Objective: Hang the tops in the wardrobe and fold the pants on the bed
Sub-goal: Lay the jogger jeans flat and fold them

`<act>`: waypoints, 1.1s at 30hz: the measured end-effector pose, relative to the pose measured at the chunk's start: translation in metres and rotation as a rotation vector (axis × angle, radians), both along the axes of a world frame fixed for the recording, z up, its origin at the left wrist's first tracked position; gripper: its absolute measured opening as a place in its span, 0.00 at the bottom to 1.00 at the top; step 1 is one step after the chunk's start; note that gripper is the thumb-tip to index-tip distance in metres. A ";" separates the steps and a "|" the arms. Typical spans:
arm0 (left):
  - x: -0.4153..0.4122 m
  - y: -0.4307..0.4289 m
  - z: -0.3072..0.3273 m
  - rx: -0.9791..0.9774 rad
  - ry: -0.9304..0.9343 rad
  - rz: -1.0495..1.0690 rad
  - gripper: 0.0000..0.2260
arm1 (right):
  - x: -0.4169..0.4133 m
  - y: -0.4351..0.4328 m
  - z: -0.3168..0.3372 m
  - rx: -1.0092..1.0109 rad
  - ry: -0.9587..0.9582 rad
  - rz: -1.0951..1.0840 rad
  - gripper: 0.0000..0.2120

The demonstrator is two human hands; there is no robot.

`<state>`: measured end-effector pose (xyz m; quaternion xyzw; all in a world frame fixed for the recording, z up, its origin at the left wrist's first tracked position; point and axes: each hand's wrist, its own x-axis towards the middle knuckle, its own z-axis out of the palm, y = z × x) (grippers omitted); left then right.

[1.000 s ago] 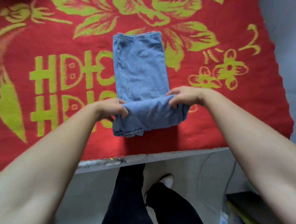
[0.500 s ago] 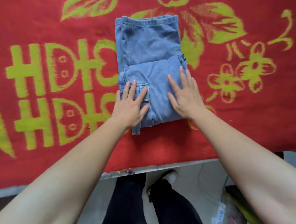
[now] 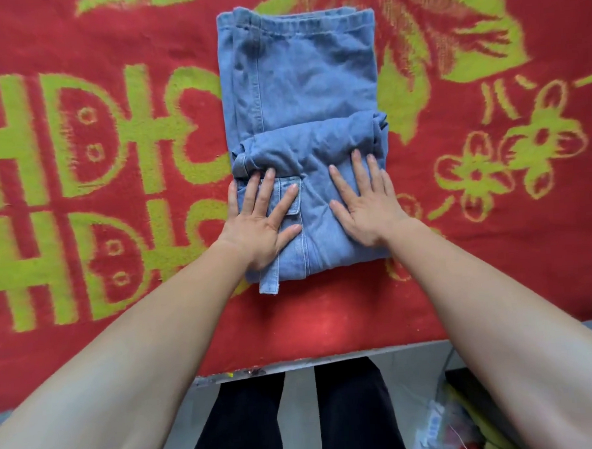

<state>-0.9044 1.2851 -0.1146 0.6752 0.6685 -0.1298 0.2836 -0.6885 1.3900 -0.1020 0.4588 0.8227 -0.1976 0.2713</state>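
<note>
Your left hand [image 3: 258, 224] and right hand [image 3: 367, 208] lie flat, fingers straight, on the folded jeans [image 3: 300, 80]. They cover much of its near half.

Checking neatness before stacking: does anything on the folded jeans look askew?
A denim strap pokes out past the near edge of the jeans, below the left hand; the top fold's edge is bunched and crooked.

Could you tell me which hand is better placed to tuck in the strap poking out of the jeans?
Probably the left hand: its heel lies just beyond the strap, while the right hand presses the jeans farther right.
</note>
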 end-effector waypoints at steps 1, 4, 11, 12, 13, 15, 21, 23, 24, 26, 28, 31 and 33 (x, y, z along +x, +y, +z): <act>-0.001 0.001 0.001 -0.018 -0.002 -0.001 0.29 | -0.001 0.002 0.001 -0.023 -0.007 -0.005 0.31; -0.003 0.010 0.003 -0.072 -0.002 -0.018 0.33 | -0.003 0.008 0.002 -0.096 -0.024 -0.008 0.31; -0.013 0.025 0.041 0.064 -0.206 0.140 0.26 | 0.002 0.010 0.027 0.097 0.284 -0.069 0.24; -0.015 0.029 0.048 0.164 -0.252 0.245 0.23 | 0.001 0.016 0.031 0.154 0.394 -0.139 0.20; -0.018 0.037 0.054 0.266 -0.279 0.362 0.20 | -0.002 0.026 0.036 0.196 0.475 -0.226 0.16; -0.028 0.062 0.056 0.422 -0.261 0.584 0.16 | -0.011 0.054 0.040 0.237 0.535 -0.407 0.14; -0.063 0.166 0.042 0.283 -0.439 1.183 0.41 | -0.059 0.163 0.039 0.005 0.709 -0.923 0.41; -0.068 0.193 0.038 0.217 -0.603 1.316 0.47 | -0.072 0.190 0.035 -0.150 0.722 -1.051 0.44; -0.069 0.203 0.037 0.208 -0.645 1.348 0.49 | -0.076 0.200 0.032 -0.208 0.709 -1.068 0.43; -0.069 0.214 0.035 0.243 -0.630 1.365 0.45 | -0.081 0.212 0.027 -0.273 0.680 -1.079 0.37; -0.070 0.219 0.039 0.309 -0.560 1.348 0.35 | -0.081 0.218 0.026 -0.304 0.706 -1.145 0.32; -0.074 0.216 0.055 0.369 -0.608 1.315 0.19 | -0.075 0.218 0.043 -0.342 0.785 -1.160 0.14; -0.070 0.204 0.074 0.383 -0.655 1.249 0.15 | -0.068 0.210 0.062 -0.312 0.800 -1.058 0.06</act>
